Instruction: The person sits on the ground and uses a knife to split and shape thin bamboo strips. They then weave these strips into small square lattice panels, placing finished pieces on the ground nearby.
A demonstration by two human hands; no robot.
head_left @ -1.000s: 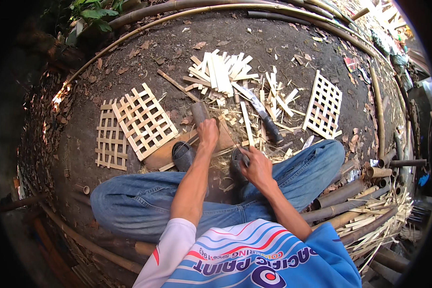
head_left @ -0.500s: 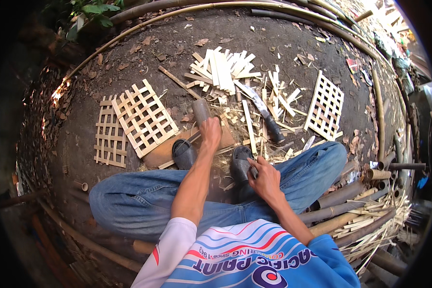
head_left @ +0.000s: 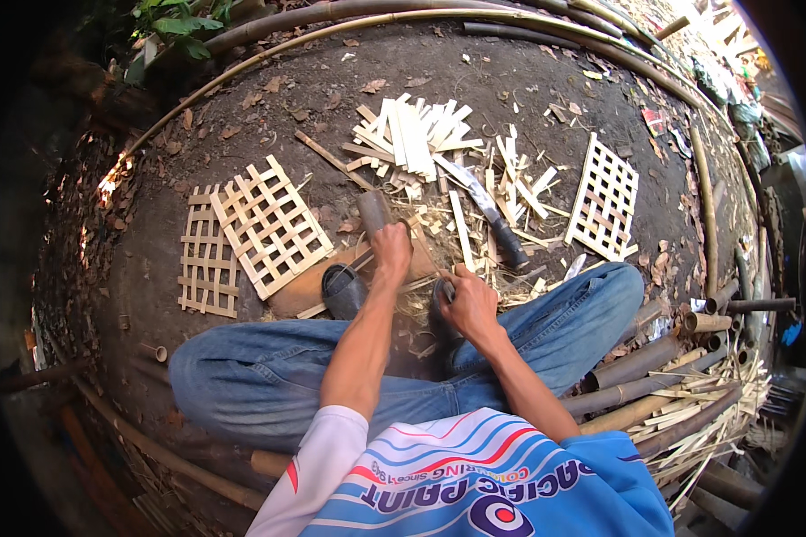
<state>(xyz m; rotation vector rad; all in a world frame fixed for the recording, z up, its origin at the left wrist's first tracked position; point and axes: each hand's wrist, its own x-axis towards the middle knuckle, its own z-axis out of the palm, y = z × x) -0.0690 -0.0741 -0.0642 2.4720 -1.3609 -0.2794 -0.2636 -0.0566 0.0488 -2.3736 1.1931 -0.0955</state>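
My left hand [head_left: 391, 251] is closed around the lower end of a short dark bamboo tube [head_left: 372, 211], which points away from me above a brown board [head_left: 303, 285]. My right hand [head_left: 470, 306] is closed beside it, over the right dark shoe. Its fingers wrap something dark and small that I cannot make out. A thin brown edge runs from near those fingertips toward the tube. Beyond and right of my hands, a large knife with a black handle [head_left: 508, 245] lies among pale bamboo strips [head_left: 412, 134].
Two woven bamboo lattices [head_left: 271, 225] overlap at the left; another lattice [head_left: 603, 199] lies at the right. Shavings and offcuts litter the ground ahead. Bamboo poles [head_left: 636, 412] and thin strips are stacked beside me at the lower right. Long poles curve along the far edge.
My right hand has moved forward and left, from near my right knee to close beside my left hand. The left hand still holds the bamboo tube, almost in place.
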